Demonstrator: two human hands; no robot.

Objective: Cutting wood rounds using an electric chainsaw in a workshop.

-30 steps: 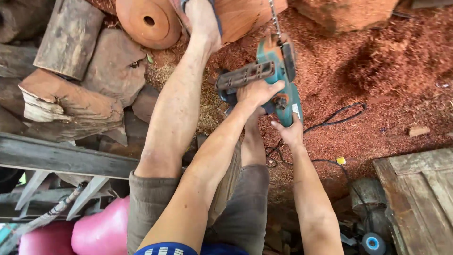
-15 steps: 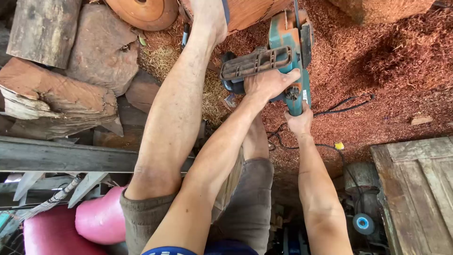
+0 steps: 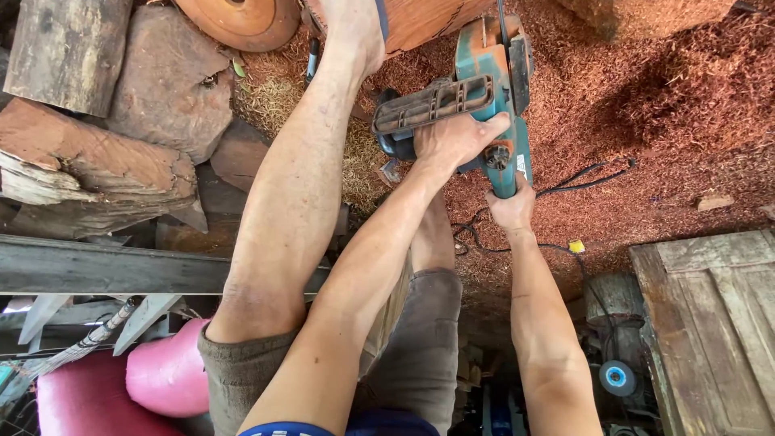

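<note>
Gripping a teal electric chainsaw [image 3: 492, 89], the left hand [image 3: 454, 139] wraps the front handle while the right hand [image 3: 510, 208] closes around the rear grip. The saw sits over the reddish log [image 3: 428, 20], which the raised foot [image 3: 351, 36] braces. Cutting looks underway; the next push calls for steady downward pressure.

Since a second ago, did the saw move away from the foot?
Cannot tell. The camera itself shifted; the saw sits just as close to the foot as before, both hands on it.
</note>
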